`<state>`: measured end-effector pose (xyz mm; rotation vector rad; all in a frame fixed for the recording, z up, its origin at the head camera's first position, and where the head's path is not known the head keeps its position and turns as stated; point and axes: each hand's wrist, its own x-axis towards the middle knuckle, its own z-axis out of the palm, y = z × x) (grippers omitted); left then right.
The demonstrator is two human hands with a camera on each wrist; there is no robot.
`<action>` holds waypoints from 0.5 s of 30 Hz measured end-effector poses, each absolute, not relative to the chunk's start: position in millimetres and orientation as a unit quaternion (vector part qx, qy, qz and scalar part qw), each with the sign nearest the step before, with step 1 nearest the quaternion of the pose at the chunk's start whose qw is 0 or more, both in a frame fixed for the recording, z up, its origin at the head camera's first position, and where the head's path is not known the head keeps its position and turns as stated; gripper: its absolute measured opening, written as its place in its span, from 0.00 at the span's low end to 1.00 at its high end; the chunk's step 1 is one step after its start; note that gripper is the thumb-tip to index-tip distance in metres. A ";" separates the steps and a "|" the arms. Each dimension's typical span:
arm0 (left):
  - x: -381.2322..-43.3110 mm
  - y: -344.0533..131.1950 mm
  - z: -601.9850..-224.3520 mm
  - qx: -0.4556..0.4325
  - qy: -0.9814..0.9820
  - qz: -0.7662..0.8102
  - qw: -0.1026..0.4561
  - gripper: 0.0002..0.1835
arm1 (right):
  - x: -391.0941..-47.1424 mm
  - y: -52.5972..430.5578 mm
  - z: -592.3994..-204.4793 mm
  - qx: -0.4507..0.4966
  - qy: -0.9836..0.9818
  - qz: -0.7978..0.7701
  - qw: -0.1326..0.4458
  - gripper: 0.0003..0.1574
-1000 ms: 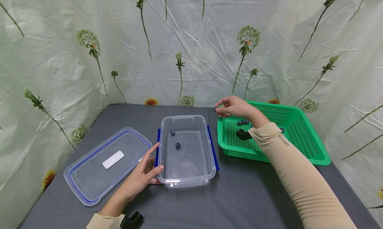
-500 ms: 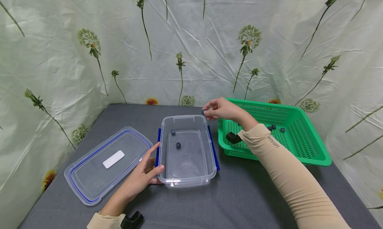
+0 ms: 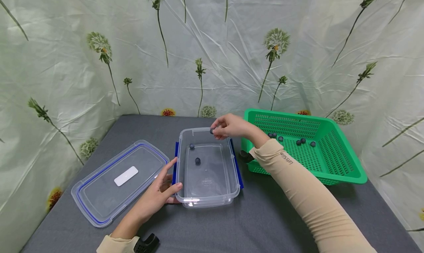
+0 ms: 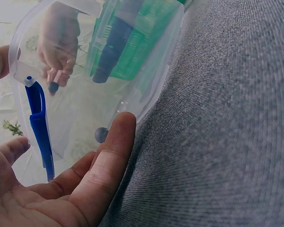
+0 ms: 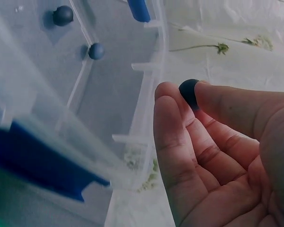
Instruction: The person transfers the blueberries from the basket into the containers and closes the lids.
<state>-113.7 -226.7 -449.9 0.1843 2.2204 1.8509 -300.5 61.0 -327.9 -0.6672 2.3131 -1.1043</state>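
My right hand (image 3: 233,126) pinches a blueberry (image 5: 188,93) between thumb and fingertips, over the far right corner of a clear plastic container (image 3: 207,188) with blue side clips. Two other blueberries lie apart on its floor, one blueberry (image 3: 197,161) near the middle and another blueberry (image 3: 192,146) farther back. At the container's left side, my left hand (image 3: 154,196) rests with fingers extended, touching the wall and rim. Through the clear wall, the left wrist view shows a blueberry (image 4: 101,135) beside a fingertip.
A green perforated basket (image 3: 344,153) stands to the right with several blueberries (image 3: 303,140) in it. Left of the container lies its clear lid (image 3: 99,194), with a blue seal and white label. Grey cloth (image 3: 205,231) covers the table, and a floral curtain (image 3: 232,61) hangs behind.
My right hand has moved left from above the basket to above the container's far right corner, still pinching the blueberry. The left hand has stayed at the container's side.
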 end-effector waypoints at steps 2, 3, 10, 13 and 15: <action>-113.5 -226.7 -450.1 0.063 0.761 0.635 0.122 0.43 | -299.6 54.9 -329.5 -0.250 0.848 -0.396 0.247 0.18; -113.4 -226.7 -450.1 0.063 0.761 0.635 0.122 0.43 | -299.3 51.8 -330.6 -0.252 0.848 -0.393 0.250 0.18; -113.8 -227.3 -449.8 0.059 0.760 0.635 0.127 0.43 | -298.1 31.6 -339.3 -0.266 0.854 -0.367 0.255 0.15; -114.5 -227.6 -449.5 0.058 0.758 0.636 0.129 0.42 | -296.0 22.4 -340.5 -0.267 0.862 -0.348 0.253 0.14; -114.9 -227.7 -449.2 0.058 0.758 0.636 0.130 0.42 | -294.8 16.3 -341.6 -0.265 0.869 -0.333 0.252 0.13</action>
